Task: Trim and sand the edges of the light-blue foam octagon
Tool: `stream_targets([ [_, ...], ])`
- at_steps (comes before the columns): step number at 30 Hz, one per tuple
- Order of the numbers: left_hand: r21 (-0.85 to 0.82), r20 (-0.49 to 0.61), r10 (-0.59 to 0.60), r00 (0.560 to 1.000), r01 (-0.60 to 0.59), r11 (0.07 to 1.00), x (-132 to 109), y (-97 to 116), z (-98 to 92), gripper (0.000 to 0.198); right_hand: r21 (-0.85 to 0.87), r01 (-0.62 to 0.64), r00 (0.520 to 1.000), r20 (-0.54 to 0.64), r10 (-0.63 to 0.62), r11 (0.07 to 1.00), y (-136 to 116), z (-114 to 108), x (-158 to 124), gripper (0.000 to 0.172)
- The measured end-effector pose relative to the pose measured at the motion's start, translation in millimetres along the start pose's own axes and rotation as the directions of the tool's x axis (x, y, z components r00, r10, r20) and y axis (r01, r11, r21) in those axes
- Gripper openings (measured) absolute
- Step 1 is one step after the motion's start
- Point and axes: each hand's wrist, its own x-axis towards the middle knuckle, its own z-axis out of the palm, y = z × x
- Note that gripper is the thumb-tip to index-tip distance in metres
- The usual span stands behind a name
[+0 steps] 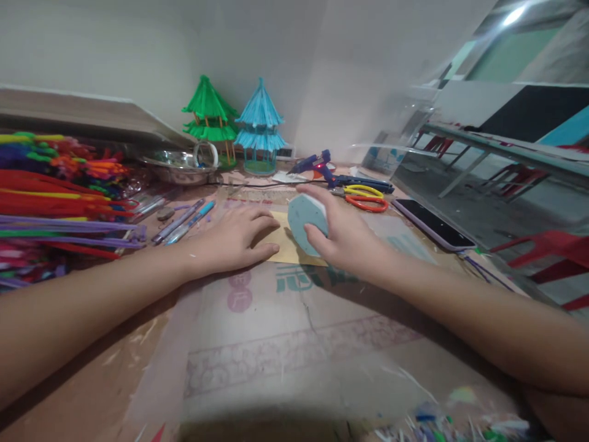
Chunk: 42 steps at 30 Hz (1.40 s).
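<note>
A pale blue many-sided disc (304, 216) with small dots near its rim stands tilted in my right hand (343, 230), thumb on its face and fingers behind. Under and beside it lies a yellow sheet of paper (285, 248). My left hand (239, 238) rests on that sheet's left part, palm down, fingers stretched out and holding nothing. Both hands are over a clear printed plastic sheet (257, 344) that covers the table.
Pens (188, 222) and bundles of coloured pipe cleaners (59, 196) lie left. Behind stand a metal bowl (177, 172), a green pagoda model (207, 110) and a blue one (260, 116). Right are a glue gun (317, 164), scissors (365, 201) and a phone (432, 224). Scraps (455, 426) lie near.
</note>
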Motion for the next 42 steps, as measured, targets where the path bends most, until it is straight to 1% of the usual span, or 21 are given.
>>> stream_targets([
  [3,0.020,-0.012,0.002,1.000,-0.002,1.000,0.8,-2.1,1.6,0.044,-0.030,0.004,1.000,0.001,-0.004,1.000,-0.7,8.4,5.8,0.059],
  [6,0.022,-0.011,-0.014,1.000,0.014,1.000,1.2,-2.1,0.5,0.043,-0.078,-0.016,0.999,0.046,0.020,0.997,-1.5,13.3,13.6,0.058],
  [9,0.023,0.000,-0.037,0.999,0.037,0.999,1.5,0.1,-2.0,0.041,-0.122,-0.010,0.996,0.083,0.021,0.992,-4.6,8.3,12.4,0.059],
  [13,0.030,-0.011,-0.049,0.999,0.049,0.998,2.6,0.9,-1.4,0.038,-0.143,0.032,0.988,0.151,-0.010,0.989,-9.5,-1.8,-1.0,0.059],
  [15,0.025,-0.019,-0.044,0.999,0.045,0.999,3.0,-0.5,0.3,0.038,-0.133,0.013,0.992,0.129,0.004,0.991,-8.7,0.0,-1.1,0.057],
  [18,0.020,-0.005,-0.033,0.999,0.033,0.999,2.8,-3.0,2.0,0.037,-0.133,0.021,0.997,0.074,-0.011,0.991,-4.0,11.5,11.9,0.057],
  [21,0.026,-0.008,-0.035,0.999,0.035,0.999,2.2,-2.9,0.9,0.038,-0.162,0.031,0.997,0.072,-0.020,0.986,-2.6,18.5,22.1,0.058],
  [23,0.040,-0.009,-0.046,0.999,0.047,0.998,2.2,-1.0,-0.6,0.038,-0.162,0.025,0.996,0.089,-0.011,0.986,-4.9,15.1,17.2,0.059],
  [26,0.039,0.003,-0.074,0.997,0.074,0.996,2.9,2.4,-2.0,0.039,-0.121,0.018,0.994,0.112,-0.004,0.992,-8.0,5.3,-0.7,0.058],
  [28,0.026,0.007,-0.071,0.997,0.070,0.997,3.4,3.2,-1.9,0.040,-0.097,-0.006,0.996,0.093,0.015,0.995,-6.4,3.6,-5.4,0.057],
  [30,0.027,0.013,-0.048,0.999,0.048,0.998,3.5,2.6,-1.3,0.039,-0.092,-0.013,0.998,0.055,0.018,0.996,-2.1,9.0,2.2,0.058],
  [32,0.047,0.020,-0.041,0.999,0.040,0.998,3.1,1.4,-1.1,0.038,-0.107,0.005,1.000,0.022,-0.003,0.994,2.2,17.9,17.7,0.058],
  [34,0.065,0.023,-0.046,0.999,0.044,0.997,2.4,0.5,-1.5,0.038,-0.127,0.009,1.000,0.021,-0.006,0.992,3.6,23.4,30.1,0.059],
  [35,0.071,0.024,-0.049,0.999,0.047,0.996,2.1,0.4,-1.8,0.039,-0.133,0.012,0.999,0.034,-0.007,0.991,2.9,23.2,32.0,0.059],
  [36,0.075,0.029,-0.051,0.998,0.049,0.996,1.8,0.6,-2.2,0.041,-0.133,0.013,0.999,0.052,-0.006,0.991,1.4,20.9,30.2,0.059],
  [38,0.083,0.037,-0.061,0.997,0.058,0.995,1.5,1.7,-2.4,0.043,-0.117,0.011,0.996,0.092,0.000,0.993,-2.3,11.7,17.4,0.059],
  [40,0.082,0.038,-0.079,0.996,0.076,0.994,1.9,3.0,-2.0,0.044,-0.091,-0.001,0.995,0.101,0.010,0.996,-5.0,1.4,0.7,0.057],
  [42,0.075,0.031,-0.079,0.996,0.077,0.994,2.8,3.7,-1.4,0.043,-0.077,-0.007,0.997,0.078,0.013,0.997,-5.5,-3.2,-8.3,0.056],
])
